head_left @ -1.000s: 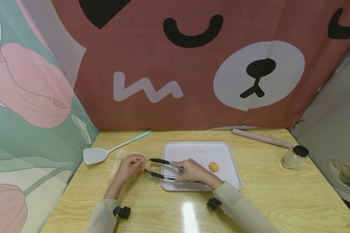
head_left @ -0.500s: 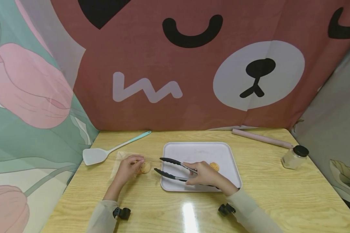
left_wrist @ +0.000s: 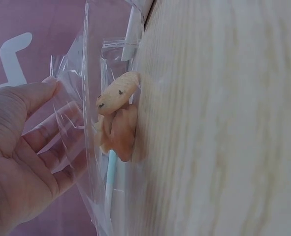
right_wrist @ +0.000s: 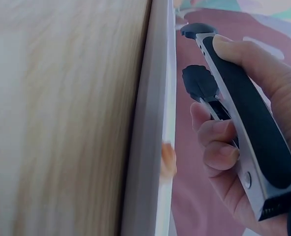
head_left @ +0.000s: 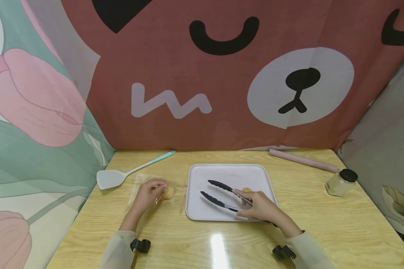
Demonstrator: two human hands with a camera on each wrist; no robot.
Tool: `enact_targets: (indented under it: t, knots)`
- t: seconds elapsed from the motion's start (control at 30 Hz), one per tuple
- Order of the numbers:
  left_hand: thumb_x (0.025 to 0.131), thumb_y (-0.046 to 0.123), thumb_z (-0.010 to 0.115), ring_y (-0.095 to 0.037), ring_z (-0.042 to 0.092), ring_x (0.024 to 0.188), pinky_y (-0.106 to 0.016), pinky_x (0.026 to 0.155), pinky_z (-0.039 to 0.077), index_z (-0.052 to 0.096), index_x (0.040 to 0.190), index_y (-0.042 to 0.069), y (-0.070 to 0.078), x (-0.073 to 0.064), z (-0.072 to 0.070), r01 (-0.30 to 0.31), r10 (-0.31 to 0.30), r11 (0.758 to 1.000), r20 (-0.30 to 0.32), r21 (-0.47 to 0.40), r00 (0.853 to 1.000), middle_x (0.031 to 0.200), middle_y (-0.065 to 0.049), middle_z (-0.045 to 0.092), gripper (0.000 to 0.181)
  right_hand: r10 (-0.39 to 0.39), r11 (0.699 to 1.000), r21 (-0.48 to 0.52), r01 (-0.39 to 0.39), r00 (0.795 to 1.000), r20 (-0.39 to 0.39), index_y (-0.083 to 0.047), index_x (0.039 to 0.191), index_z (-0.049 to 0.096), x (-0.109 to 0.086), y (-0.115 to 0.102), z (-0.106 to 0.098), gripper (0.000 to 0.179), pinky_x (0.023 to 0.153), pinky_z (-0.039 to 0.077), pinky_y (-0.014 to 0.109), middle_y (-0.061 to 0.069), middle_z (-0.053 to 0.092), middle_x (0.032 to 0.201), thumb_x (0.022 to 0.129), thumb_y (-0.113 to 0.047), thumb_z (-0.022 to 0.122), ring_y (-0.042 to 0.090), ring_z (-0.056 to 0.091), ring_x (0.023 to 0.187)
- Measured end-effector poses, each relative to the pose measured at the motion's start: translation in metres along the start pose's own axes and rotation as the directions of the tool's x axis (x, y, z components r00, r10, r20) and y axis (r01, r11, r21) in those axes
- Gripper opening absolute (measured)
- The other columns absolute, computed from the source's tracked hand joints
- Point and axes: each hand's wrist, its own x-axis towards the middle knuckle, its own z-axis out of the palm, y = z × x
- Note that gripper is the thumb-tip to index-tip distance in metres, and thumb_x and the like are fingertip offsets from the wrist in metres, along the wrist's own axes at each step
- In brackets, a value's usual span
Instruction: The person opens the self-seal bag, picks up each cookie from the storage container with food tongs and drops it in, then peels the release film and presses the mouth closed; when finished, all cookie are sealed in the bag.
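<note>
My left hand [head_left: 147, 196] pinches the edge of a clear plastic bag [left_wrist: 69, 96] lying left of the tray. Inside the bag are a pale round cookie [head_left: 168, 192] with dark specks and, seen in the left wrist view, an orange-brown cookie [left_wrist: 121, 132] against it. With my right hand [head_left: 260, 206] I grip black-and-silver tongs [right_wrist: 251, 113] over the white tray [head_left: 202, 172]. Their black tips stand apart, nothing between them. A swirl-shaped orange cookie [head_left: 247, 189] lies on the tray just behind the tongs, partly hidden by my right hand.
A white spatula [head_left: 111, 179] with a mint handle lies behind the bag at the left. At the back right are a pink rolling pin [head_left: 303, 160] and a black-lidded glass jar [head_left: 341, 182]. A printed cloth [head_left: 175, 130] rises behind the wooden table [head_left: 175, 239].
My right hand has drawn the tongs rightward, away from the bag and over the tray. The speckled cookie in the bag shows after the tongs withdraw. My left hand has stayed at the bag.
</note>
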Motion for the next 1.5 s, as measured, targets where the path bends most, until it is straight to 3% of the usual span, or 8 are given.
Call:
enact_targets:
  t: [0.07,0.17,0.27,0.37,0.73,0.93,1.1,1.5]
  knots:
    - [0.087,0.014,0.069,-0.031,0.060,0.105,-0.053,0.087,0.048,0.072,0.095,0.002,0.000,0.000,0.000,0.006,-0.006,1.000,0.001,-0.006,1.000,0.108,-0.011,0.068,0.015,0.005,1.000,-0.013,-0.005,1.000,-0.020,-0.005,0.135,0.051,-0.007,0.004,-0.004,0.073,0.062,0.041,0.022,0.000,0.064,0.088,0.074,-0.031,0.081,0.011,0.056,0.078]
    - [0.087,0.014,0.069,-0.030,0.060,0.105,-0.053,0.087,0.048,0.073,0.095,0.003,-0.001,0.000,0.001,0.011,-0.011,1.000,0.001,-0.005,1.000,0.107,-0.010,0.068,0.014,0.033,0.999,0.001,-0.033,0.999,-0.028,-0.005,0.137,0.050,-0.016,0.010,-0.010,0.075,0.056,0.038,0.020,0.003,0.065,0.091,0.074,-0.031,0.081,0.009,0.052,0.067]
    - [0.087,0.013,0.069,-0.029,0.060,0.103,-0.051,0.085,0.048,0.073,0.095,0.003,0.000,0.000,0.001,0.006,-0.006,1.000,-0.004,0.005,1.000,0.106,-0.010,0.068,0.013,0.067,0.997,0.036,-0.066,0.997,-0.026,-0.005,0.138,0.048,-0.026,0.015,-0.016,0.077,0.046,0.033,0.019,-0.001,0.062,0.084,0.074,-0.033,0.081,0.003,0.035,0.052]
    - [0.087,0.012,0.068,-0.028,0.060,0.103,-0.051,0.085,0.049,0.073,0.095,0.003,0.000,0.000,0.001,-0.005,0.005,1.000,-0.007,0.016,1.000,0.105,-0.010,0.069,0.013,0.080,0.996,0.038,-0.078,0.996,-0.050,-0.004,0.137,0.049,-0.036,0.020,-0.021,0.077,0.044,0.033,0.019,-0.005,0.058,0.076,0.074,-0.035,0.081,-0.001,0.031,0.049]
    - [0.087,0.013,0.068,-0.028,0.061,0.103,-0.051,0.086,0.048,0.073,0.095,0.003,0.002,-0.002,-0.002,0.008,-0.008,1.000,-0.005,0.021,1.000,0.105,-0.010,0.068,0.013,0.177,0.984,0.023,-0.176,0.967,-0.182,-0.003,0.131,0.056,-0.064,0.034,-0.032,0.074,0.045,0.037,0.021,-0.004,0.060,0.075,0.070,-0.033,0.084,0.000,0.038,0.052]
    - [0.087,0.013,0.068,-0.031,0.060,0.105,-0.053,0.088,0.047,0.072,0.096,0.001,0.005,-0.003,-0.002,0.024,-0.024,1.000,-0.028,0.004,0.999,0.107,-0.012,0.068,0.016,0.171,0.985,0.026,-0.170,0.957,-0.235,-0.001,0.128,0.058,-0.075,0.039,-0.034,0.072,0.043,0.036,0.020,-0.005,0.059,0.074,0.068,-0.029,0.085,-0.002,0.036,0.050]
    - [0.088,0.014,0.067,-0.031,0.059,0.106,-0.054,0.089,0.046,0.072,0.097,0.001,0.005,-0.004,-0.003,0.037,-0.037,0.999,-0.026,0.005,0.999,0.109,-0.013,0.067,0.017,0.154,0.988,0.029,-0.151,0.961,-0.230,-0.001,0.128,0.058,-0.080,0.042,-0.035,0.073,0.042,0.036,0.020,-0.006,0.058,0.071,0.068,-0.030,0.086,-0.003,0.036,0.048]
    - [0.088,0.014,0.067,-0.030,0.058,0.110,-0.054,0.091,0.045,0.073,0.096,0.004,0.003,-0.005,-0.002,0.061,-0.061,0.998,-0.003,-0.020,0.998,0.110,-0.010,0.067,0.014,0.244,0.969,0.076,-0.235,0.959,-0.143,0.003,0.130,0.054,-0.087,0.050,-0.037,0.075,0.041,0.037,0.020,-0.008,0.055,0.066,0.071,-0.033,0.083,-0.001,0.036,0.046]
